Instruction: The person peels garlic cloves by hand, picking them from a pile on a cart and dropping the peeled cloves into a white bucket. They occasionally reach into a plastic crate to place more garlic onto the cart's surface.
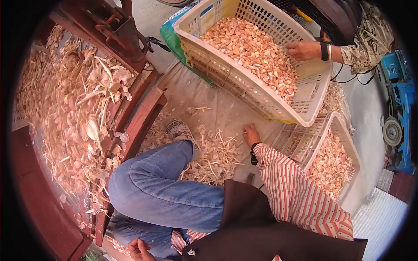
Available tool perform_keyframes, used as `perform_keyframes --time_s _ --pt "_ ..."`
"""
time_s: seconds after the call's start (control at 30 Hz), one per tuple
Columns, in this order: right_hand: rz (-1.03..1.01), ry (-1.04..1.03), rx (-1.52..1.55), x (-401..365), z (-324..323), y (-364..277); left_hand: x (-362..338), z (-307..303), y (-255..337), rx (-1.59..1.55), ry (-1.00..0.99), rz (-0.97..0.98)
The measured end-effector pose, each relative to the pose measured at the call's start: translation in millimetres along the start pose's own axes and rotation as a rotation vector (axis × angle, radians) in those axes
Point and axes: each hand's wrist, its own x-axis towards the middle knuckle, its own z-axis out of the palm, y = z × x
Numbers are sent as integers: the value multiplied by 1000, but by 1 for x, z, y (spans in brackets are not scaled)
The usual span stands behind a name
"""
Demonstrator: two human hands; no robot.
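Note:
My right hand (251, 135), at the end of a striped sleeve with a dark wristband, hangs over the floor sheet between the peelings and the crates. Its fingers look curled; anything inside them is hidden. My left hand (140, 250) is low in the view beside my jeans, fingers bent in a pinch, and what they hold cannot be made out. Nearest to it, partly covered, are some garlic cloves (118, 247). Garlic bulbs, stalks and loose skins (92, 129) cover the table on the left.
Another person's hand (303, 51) reaches into a large plastic crate (244, 69) of garlic cloves (257, 52). A smaller crate (351, 153) of cloves stands beside my right arm. Dry peelings (213, 161) lie around my shoe (178, 129). A reddish wooden edge (146, 115) borders the table.

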Motion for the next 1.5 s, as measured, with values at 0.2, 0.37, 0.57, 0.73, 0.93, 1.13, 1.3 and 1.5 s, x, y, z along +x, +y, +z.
perform_keyframes --time_s 0.2,0.37,0.57,0.73,0.93,1.13,1.3,1.5 --pt "-64 61 47 1 4 13 -13 9 4 -71 7 -84" --pt "52 295 222 2 6 10 -15 14 8 -39 -18 -41" --pt "-19 59 -103 6 10 3 -16 15 2 -16 -42 -60" --pt "-119 -71 -1 2 12 1 -19 12 -12 -37 -21 -58" --pt "-152 31 197 6 11 -44 -24 6 -29 -35 -29 -105" --pt "-253 -52 38 38 33 -91 -16 7 -19 -122 14 -149" --pt "-270 -161 -189 47 34 -103 -12 7 -20 -54 -15 -142" --pt "-301 -293 352 23 -4 -145 -6 7 -29 -107 -34 -178"
